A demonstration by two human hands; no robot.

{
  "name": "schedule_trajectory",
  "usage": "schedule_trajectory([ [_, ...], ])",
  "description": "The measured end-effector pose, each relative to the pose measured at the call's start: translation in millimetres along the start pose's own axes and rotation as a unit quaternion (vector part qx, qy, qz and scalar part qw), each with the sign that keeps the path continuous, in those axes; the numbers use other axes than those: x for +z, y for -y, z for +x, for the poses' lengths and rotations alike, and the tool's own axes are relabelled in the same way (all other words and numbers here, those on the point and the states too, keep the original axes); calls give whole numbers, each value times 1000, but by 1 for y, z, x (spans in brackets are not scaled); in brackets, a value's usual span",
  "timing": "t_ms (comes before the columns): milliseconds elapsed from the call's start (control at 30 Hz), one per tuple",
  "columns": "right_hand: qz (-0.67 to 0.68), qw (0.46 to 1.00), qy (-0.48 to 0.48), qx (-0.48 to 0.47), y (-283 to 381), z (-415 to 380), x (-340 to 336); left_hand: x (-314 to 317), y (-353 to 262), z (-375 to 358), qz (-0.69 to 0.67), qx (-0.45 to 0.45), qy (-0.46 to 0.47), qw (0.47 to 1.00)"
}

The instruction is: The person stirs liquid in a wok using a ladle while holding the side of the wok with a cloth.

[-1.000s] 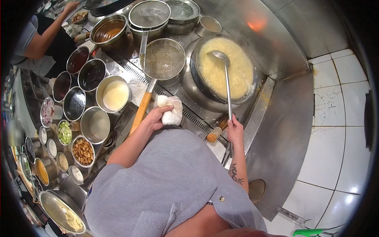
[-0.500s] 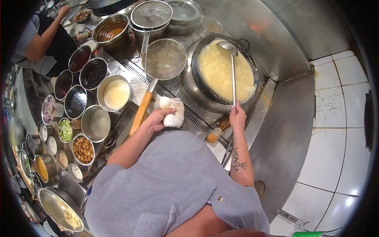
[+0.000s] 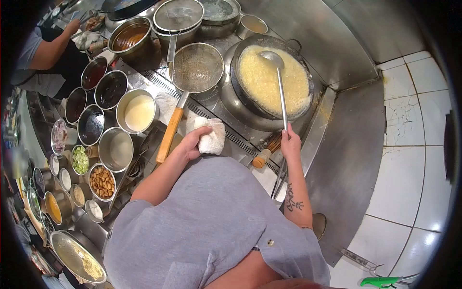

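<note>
My right hand (image 3: 290, 139) is closed round the handle end of a long metal ladle (image 3: 281, 91). The ladle's bowl rests in pale yellow, bubbling liquid near the far side of a dark wok (image 3: 234, 79). What lies inside the bowl is hard to make out. My left hand (image 3: 193, 143) grips a folded white cloth (image 3: 212, 137) in front of my body, close to the stove edge. Left of that hand, a wooden-handled strainer (image 3: 198, 67) lies with its mesh toward the back. A bamboo brush (image 3: 262, 158) sits near my right hand.
Pots of sauces (image 3: 139, 113) and bowls of ingredients (image 3: 102, 180) crowd the left side. Another strainer (image 3: 178, 15) rests on a pot at the back. A steel wall (image 3: 346, 43) bounds the right. Another person's arm (image 3: 55, 48) is at upper left.
The ladle's bowl has shifted slightly left in the wok, with my right hand still on its handle. My left hand keeps hold of the cloth. The whole view has tilted a little.
</note>
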State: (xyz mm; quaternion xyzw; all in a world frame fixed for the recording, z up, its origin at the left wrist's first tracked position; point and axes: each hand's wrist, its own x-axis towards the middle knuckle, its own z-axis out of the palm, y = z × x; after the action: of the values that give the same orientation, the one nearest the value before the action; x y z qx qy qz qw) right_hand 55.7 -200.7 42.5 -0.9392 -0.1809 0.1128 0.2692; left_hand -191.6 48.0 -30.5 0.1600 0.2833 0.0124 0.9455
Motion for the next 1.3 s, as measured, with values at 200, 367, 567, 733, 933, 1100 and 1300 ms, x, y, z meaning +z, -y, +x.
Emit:
schedule_trajectory([
  [200, 5, 1000, -4, -28, -25, -27, 3, 10, 2, 1, 11, -15, 1, 1000],
  [367, 56, 998, 9, -8, -33, -60, -1, 27, 4, 9, 90, -13, 7, 996],
  [567, 105, 992, 45, 53, -31, -99, -13, 68, 5, 53, 107, -40, 2, 993],
  [733, 159, 985, 32, 59, -51, -133, -1, 129, 4, 69, 117, -45, 14, 992],
  [933, 140, 984, 43, 99, -39, -174, -20, 161, 10, 102, 125, -59, -16, 990],
  [1100, 156, 978, 44, 129, -46, -197, -42, 153, 20, 137, 160, -37, -59, 985],
  [1300, 84, 984, 23, 153, -52, -188, -59, 150, 27, 163, 166, -14, -104, 980],
])
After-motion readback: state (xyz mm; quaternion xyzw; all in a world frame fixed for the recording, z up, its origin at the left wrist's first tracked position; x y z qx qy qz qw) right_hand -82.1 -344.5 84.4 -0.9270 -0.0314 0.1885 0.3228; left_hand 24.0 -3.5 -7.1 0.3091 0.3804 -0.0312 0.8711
